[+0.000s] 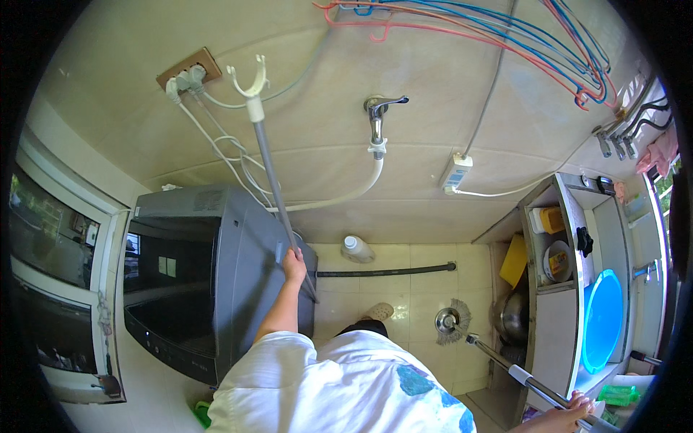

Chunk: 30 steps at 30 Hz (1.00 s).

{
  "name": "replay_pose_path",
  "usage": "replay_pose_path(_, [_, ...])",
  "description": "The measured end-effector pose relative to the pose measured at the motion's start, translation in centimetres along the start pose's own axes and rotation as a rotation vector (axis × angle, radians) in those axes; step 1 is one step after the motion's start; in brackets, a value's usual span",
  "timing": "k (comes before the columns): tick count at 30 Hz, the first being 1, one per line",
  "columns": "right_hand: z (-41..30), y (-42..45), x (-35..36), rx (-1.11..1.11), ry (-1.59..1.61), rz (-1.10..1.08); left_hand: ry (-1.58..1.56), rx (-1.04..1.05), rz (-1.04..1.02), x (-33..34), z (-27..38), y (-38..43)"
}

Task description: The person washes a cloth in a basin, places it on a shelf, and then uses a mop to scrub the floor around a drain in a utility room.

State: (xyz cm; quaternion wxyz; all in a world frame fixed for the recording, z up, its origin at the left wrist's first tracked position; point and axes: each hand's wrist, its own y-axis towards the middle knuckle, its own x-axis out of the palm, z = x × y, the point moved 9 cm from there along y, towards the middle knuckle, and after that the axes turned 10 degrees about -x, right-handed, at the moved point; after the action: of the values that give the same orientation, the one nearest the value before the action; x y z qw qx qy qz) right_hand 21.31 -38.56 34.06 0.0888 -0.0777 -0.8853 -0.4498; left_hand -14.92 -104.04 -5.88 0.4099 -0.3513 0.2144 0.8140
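Note:
My left hand (pixel 294 267) grips a grey clothes-hanging pole (pixel 267 157) near its lower part. The pole's white forked head (pixel 253 89) points up toward the wall, and its lower end reaches down beside the washing machine (pixel 260 270). At the lower right, my right hand (pixel 571 415) is closed around the metal handle of a spin mop (pixel 501 361). The grey-white mop head (pixel 453 321) rests on the tiled floor, a little to the right of my shoe (pixel 378 312).
A white bottle (pixel 357 249) and a black drain hose (pixel 384 271) lie against the wall side. A tap (pixel 376 122) feeds a white hose. On the right, a cabinet (pixel 552 330) carries a blue basin (pixel 602 322). Several hangers (pixel 487 38) hang above.

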Motion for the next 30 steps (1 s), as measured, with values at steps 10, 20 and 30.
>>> replay_pose_path(10, [1.7,-3.1,3.5,0.176,0.141,-0.218,-0.043,-0.131,-0.042,1.8,-2.1,5.5])
replay_pose_path(20, [0.6,-4.1,4.1,0.180,0.115,-0.162,0.092,-0.519,-0.123,4.1,-9.2,0.7])
replay_pose_path(30, [-3.4,-4.7,2.8,0.271,0.150,-0.306,0.393,-0.347,-1.295,17.4,-0.1,-12.3])
